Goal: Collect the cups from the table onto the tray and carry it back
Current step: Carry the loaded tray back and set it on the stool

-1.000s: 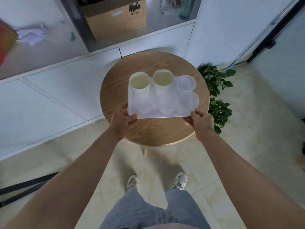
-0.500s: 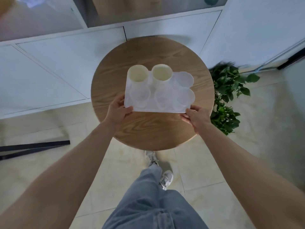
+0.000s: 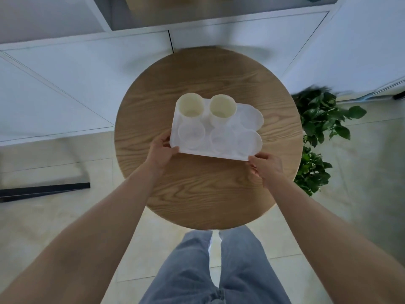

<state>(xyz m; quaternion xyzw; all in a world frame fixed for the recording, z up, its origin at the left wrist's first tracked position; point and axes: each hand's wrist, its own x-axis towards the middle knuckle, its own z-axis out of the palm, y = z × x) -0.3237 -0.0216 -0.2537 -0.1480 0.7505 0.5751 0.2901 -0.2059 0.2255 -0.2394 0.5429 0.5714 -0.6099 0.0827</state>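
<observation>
A white tray (image 3: pixel 210 153) with round cup wells sits over the middle of the round wooden table (image 3: pixel 197 194). Two cream cups stand upright in its far wells, the left cup (image 3: pixel 190 105) and the right cup (image 3: pixel 222 108) side by side. The other wells look empty. My left hand (image 3: pixel 161 151) grips the tray's near left corner. My right hand (image 3: pixel 266 166) grips the near right corner. Whether the tray rests on the table or hangs just above it, I cannot tell.
A leafy green plant (image 3: pixel 317 132) stands on the floor right of the table. White cabinet fronts (image 3: pixel 87 84) run behind the table. A black bar (image 3: pixel 43 190) lies on the tiled floor at the left. My legs are below the table's near edge.
The view has tilted down and closed in on the table, so it looks larger. Both hands keep their grip on the tray's near corners. The cups have not shifted in the tray.
</observation>
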